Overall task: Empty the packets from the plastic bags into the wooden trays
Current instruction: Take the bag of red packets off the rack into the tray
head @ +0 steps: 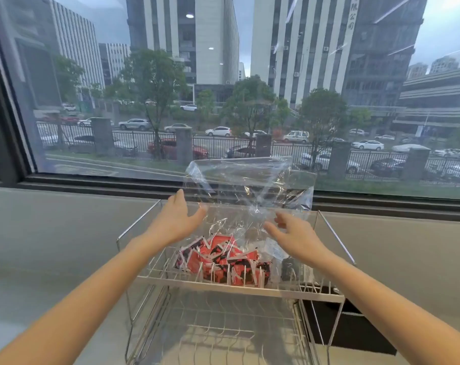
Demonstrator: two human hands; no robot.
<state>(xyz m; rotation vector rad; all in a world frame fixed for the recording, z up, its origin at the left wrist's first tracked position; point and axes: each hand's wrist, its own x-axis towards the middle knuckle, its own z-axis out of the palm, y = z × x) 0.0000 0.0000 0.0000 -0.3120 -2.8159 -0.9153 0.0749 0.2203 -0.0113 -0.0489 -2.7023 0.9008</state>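
A clear plastic bag (239, 185) stands crumpled and upright on the top shelf of a wire rack (239, 287). Its lower part holds several red, black and white packets (223, 259). My left hand (175, 219) is at the bag's left side with fingers spread. My right hand (292, 233) is at the bag's right side, also spread. Neither hand clearly grips the plastic. No wooden tray is in view.
The wire rack has a lower shelf (218, 335) beneath the top one. A black box (350, 325) hangs at its right side. A small dark item (289, 267) lies right of the packets. The rack stands on a grey counter (52, 246) under a large window (223, 88).
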